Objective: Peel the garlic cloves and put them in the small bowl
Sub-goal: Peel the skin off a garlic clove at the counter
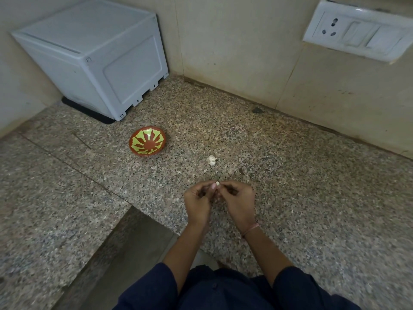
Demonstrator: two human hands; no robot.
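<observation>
1. The left hand (197, 202) and right hand (238, 198) meet low over the near part of the speckled granite surface (312, 175), with fingers curled inward toward each other.
2. Between their fingertips sits a small, pale garlic clove (217, 183). Each hand's grip is clamped on it in a pinch, one from either side. The clove is too small to tell how much of its skin is on.
3. A white, lumpy garlic cluster (211, 160) with a papery look lies on the surface just beyond the hands, apart from them.
4. The small bowl (147, 141) stands farther back and to the left, well apart from the hands. It is round and shallow, with a glossy red-brown glaze and yellow-green petal shapes fanning out from its centre.
5. Behind the bowl, in the corner, a boxy pale grey plastic case (93, 54) with smooth moulded panels rests on a black mat (89, 113).
6. A white socket-and-switch plate (357, 30) is mounted on the beige tiled wall at upper right.
7. A thin pinkish thread band (251, 229) circles the right wrist, and dark blue sleeves (297, 287) cover the upper arms.
</observation>
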